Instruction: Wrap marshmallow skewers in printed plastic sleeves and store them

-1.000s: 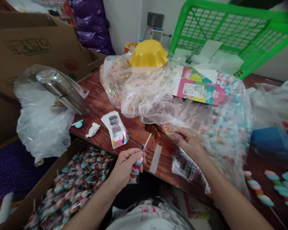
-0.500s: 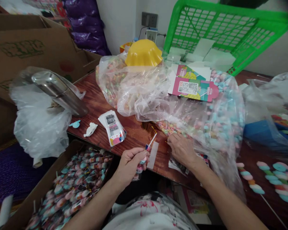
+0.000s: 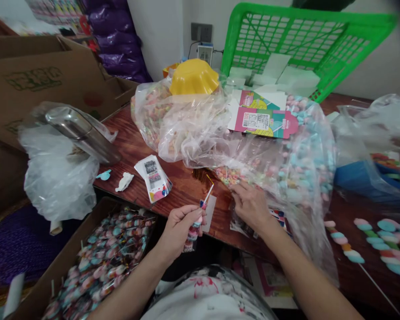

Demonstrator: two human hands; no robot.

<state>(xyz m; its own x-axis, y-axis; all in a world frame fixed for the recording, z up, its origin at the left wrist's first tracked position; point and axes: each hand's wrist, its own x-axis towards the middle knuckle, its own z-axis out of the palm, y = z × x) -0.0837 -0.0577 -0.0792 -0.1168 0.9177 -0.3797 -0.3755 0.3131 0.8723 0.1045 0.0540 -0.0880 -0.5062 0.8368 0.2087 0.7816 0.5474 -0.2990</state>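
Observation:
My left hand (image 3: 183, 226) is closed around a wrapped marshmallow skewer (image 3: 194, 230), just in front of the table edge. Its white stick (image 3: 208, 195) points up and away from the fist. My right hand (image 3: 251, 206) reaches over the table with fingers bent and spread, thumb apart from the index finger. Its fingertips are beside small pastel candies (image 3: 231, 174) at the front of a clear plastic bag (image 3: 206, 146). A bundle of gold twist ties (image 3: 200, 174) lies just beyond the stick. On the table between my hands is a pale strip (image 3: 210, 213).
A stack of printed cards (image 3: 153, 178) lies left of my hands. Behind it leans a steel flask (image 3: 83, 133). A carton of wrapped skewers (image 3: 103, 262) stands below left. Unwrapped skewers (image 3: 345, 242) lie at right. A green basket (image 3: 306, 40) and yellow bowl (image 3: 195, 78) are behind.
My right hand's fingers have straightened a little near the candies. My left hand keeps its hold on the skewer. The whole view has shifted slightly.

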